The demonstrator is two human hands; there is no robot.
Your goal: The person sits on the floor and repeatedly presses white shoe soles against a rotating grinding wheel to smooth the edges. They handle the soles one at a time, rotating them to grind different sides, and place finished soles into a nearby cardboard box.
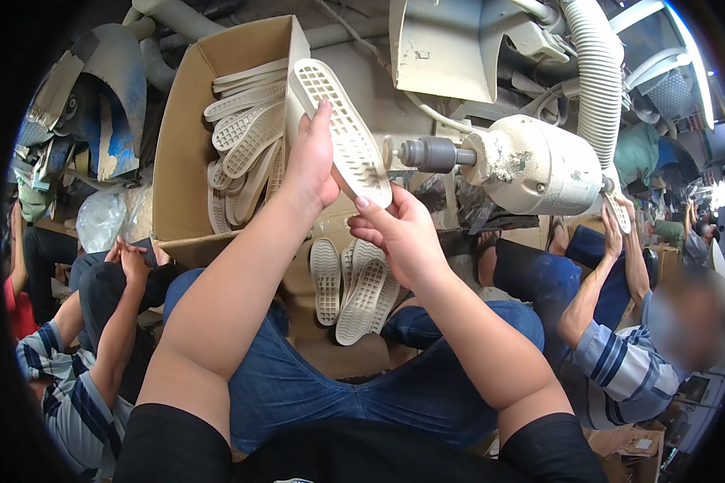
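Observation:
A cream-coloured shoe sole (pixel 348 133) with a gridded hollow inner side is held in front of me, tilted, its upper end leaning left. My left hand (pixel 310 161) grips its left edge partway along, thumb over the rim. At the lower end my right hand (pixel 403 233) pinches the sole between thumb and fingers. Just right of the sole, apart from it, is the dark spindle (pixel 431 154) of a dusty cream motor (pixel 540 165). More soles (pixel 254 137) lie stacked in the cardboard box (pixel 181 153) at left; several others (pixel 362 294) lie low between my knees.
A ribbed hose (pixel 596 80) runs down behind the motor, beside a cream metal hood (pixel 443 56). At right a co-worker (pixel 628 346) holds another sole to a machine. Another person (pixel 97 346) sits at left with hands together, near a clear plastic bag (pixel 101 221).

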